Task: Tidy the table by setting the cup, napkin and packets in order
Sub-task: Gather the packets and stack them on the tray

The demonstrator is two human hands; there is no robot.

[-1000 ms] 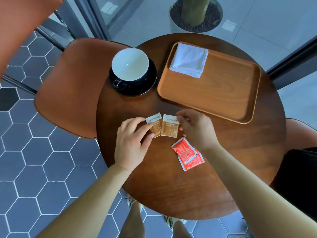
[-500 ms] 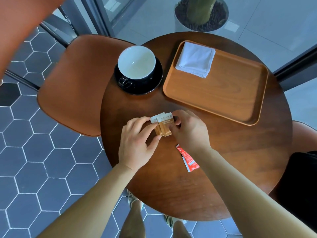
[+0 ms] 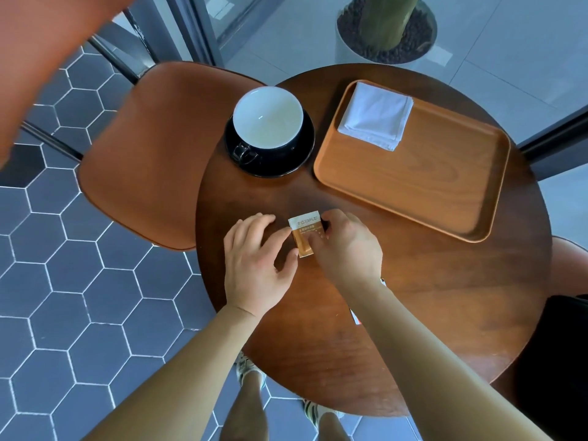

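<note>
Two brown sugar packets [image 3: 304, 234] lie stacked on the round wooden table [image 3: 413, 297]. My right hand [image 3: 348, 249] pinches the stack from the right. My left hand [image 3: 254, 259] rests beside it with relaxed fingers, its thumb close to the stack's lower left corner. The red packets [image 3: 355, 316] are almost wholly hidden under my right forearm. A black cup [image 3: 267, 119], white inside, stands on a black saucer [image 3: 286, 162] at the far left. A folded white napkin [image 3: 375, 116] lies in the far left corner of the wooden tray [image 3: 413, 179].
An orange chair [image 3: 140, 160] stands against the table's left side, and another chair's edge [image 3: 569, 265] shows at the right. A planter [image 3: 385, 27] sits on the floor beyond the table. A black object [image 3: 556, 345] lies at the right edge.
The two brown packets were side by side and now lie as one stack. My left hand has let go of its packet. My right forearm now covers the red packets.
</note>
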